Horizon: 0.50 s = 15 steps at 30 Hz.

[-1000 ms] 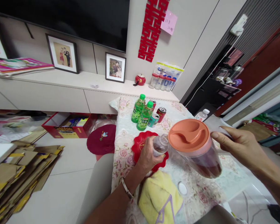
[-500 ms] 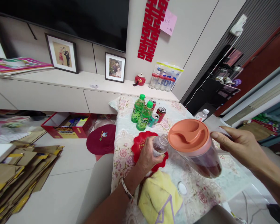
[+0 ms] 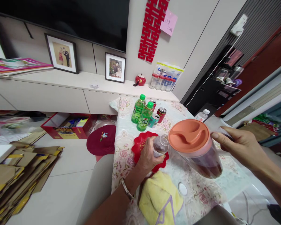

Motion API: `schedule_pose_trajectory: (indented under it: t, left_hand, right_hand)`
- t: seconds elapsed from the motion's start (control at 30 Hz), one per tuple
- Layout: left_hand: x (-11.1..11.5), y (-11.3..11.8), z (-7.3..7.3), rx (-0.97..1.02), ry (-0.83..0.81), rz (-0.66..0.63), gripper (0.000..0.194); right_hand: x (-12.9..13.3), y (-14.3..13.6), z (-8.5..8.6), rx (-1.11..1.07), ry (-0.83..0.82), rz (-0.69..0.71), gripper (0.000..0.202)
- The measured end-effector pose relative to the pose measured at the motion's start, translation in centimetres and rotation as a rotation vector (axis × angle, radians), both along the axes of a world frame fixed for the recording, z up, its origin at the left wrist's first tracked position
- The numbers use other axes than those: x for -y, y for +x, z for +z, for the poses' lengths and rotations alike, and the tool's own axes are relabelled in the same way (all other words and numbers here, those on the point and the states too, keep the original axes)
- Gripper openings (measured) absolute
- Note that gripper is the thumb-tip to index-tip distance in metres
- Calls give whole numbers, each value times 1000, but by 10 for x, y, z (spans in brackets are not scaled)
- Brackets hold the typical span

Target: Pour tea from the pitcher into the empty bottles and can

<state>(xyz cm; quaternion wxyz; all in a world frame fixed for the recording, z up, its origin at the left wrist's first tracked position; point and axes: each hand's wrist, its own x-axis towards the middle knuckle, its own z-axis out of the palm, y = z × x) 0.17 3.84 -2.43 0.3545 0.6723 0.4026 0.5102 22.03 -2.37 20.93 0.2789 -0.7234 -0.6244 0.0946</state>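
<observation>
My left hand is wrapped round a clear, uncapped bottle above a red scalloped plate. On the right, my right hand grips the handle of a clear pitcher with an orange lid and dark liquid inside. The pitcher tilts left, its lid edge close beside the bottle's mouth; whether they touch, I cannot tell. A yellow cloth lies below my left hand, with a round white cap to its right.
Two green bottles, a teal can and a dark red can stand at the table's back. Behind the pitcher is a white-capped bottle. A maroon-covered stool sits left of the flowered table.
</observation>
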Motion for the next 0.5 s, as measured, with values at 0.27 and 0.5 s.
schedule_pose_trajectory:
  t: [0.27,0.5]
  left_hand:
    - [0,1,-1,0,6,17,71]
    - [0,1,0,10,18,19,71]
  right_hand:
    - [-1,0,0,7,13,5,70]
    - [1,0,1,5,7,3,69]
